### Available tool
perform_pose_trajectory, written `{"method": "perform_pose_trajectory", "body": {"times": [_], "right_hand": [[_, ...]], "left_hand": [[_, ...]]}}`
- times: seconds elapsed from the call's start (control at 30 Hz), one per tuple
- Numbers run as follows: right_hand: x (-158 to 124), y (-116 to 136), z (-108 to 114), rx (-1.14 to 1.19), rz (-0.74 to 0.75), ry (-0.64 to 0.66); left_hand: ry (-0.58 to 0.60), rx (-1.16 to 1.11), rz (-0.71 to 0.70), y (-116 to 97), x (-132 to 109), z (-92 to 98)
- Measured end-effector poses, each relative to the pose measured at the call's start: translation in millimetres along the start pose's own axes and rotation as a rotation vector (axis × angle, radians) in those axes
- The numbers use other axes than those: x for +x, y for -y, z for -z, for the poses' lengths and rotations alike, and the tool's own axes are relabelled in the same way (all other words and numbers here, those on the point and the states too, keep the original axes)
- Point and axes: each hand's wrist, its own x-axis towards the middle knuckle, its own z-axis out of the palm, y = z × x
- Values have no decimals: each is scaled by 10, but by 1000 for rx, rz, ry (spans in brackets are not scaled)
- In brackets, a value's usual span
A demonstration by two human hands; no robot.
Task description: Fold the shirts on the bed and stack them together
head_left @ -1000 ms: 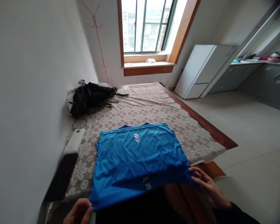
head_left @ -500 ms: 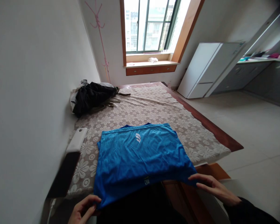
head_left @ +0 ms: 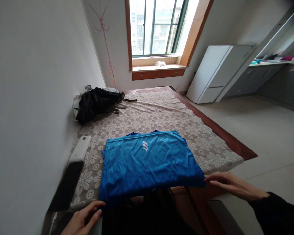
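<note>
A folded blue shirt (head_left: 149,163) with a small white logo lies at the near end of the bed. Its lower edge hangs over toward my body, and darker blue cloth peeks out along the far edge. My left hand (head_left: 84,218) pinches the near left corner between thumb and index finger. At the near right corner, the fingertips of my right hand (head_left: 237,186) are closed on the cloth's edge. The underside of the shirt is hidden.
A patterned floral cover (head_left: 147,114) spreads over the bed. Along the left wall lie a white device (head_left: 80,148), a dark flat object (head_left: 66,186) and a black bag (head_left: 98,102). A pink coat stand (head_left: 105,36), a window and a white fridge (head_left: 213,73) stand beyond.
My right hand has moved up and outward to the right, and my left hand slightly left. The shirt's near edge has drawn up, and the printed label there has mostly turned out of sight.
</note>
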Motion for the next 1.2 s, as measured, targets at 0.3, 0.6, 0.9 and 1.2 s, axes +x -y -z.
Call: {"method": "perform_pose_trajectory", "body": {"times": [0.3,0.6,0.9,1.2], "right_hand": [[1581,1060,154,-397,435,-193],[2720,1282,-151,-575,425,-231],[2793,1110,-85,-530,498,-140],[3104,1195,141,-488,532,-100]], "left_hand": [[-132,346,-271,-1069,1290,347],[-137,463,-388,-1242,2822,-44],[59,436,-411,-1173,3189,16],[114,443,-457,-1280,3425,224]]}}
